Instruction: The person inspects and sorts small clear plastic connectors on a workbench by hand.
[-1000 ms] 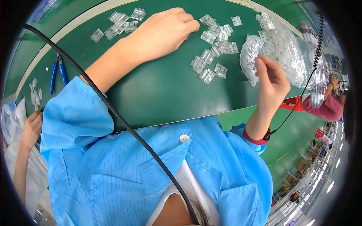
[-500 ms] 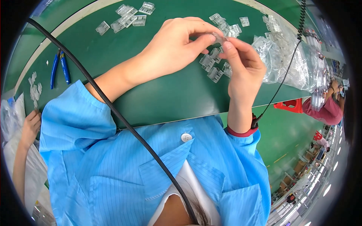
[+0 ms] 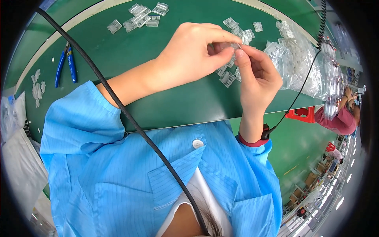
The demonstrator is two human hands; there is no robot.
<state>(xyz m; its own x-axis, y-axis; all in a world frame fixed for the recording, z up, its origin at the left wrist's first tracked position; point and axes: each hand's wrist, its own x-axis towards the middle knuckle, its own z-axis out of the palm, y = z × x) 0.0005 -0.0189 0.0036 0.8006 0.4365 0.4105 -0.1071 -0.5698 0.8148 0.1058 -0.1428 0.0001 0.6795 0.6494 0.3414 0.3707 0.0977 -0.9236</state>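
Note:
Between my two hands, over the right part of the green table, is a small clear plastic piece (image 3: 235,46), mostly hidden by the fingers. My left hand (image 3: 201,45) reaches across from the left and pinches one side of it with thumb and forefinger. From the right, my right hand (image 3: 258,73) grips its other side with thumb and fingertips. Just beneath and behind the hands lie several loose clear plastic parts (image 3: 227,79) of a boxy shape. Another group of clear parts (image 3: 138,17) rests at the far left of my hands.
Blue-handled pliers (image 3: 66,66) lie on the green table (image 3: 173,106) at the left, near small clear pieces (image 3: 38,89). A clear bag of parts (image 3: 302,67) stands at the right. A black cable (image 3: 130,118) crosses the view; a coiled cord runs to my right wristband (image 3: 252,142).
My left hand has shifted slightly right, and its fingers now cover more of the piece. Another person's hand at the left edge has gone out of view. The whole view has shifted slightly.

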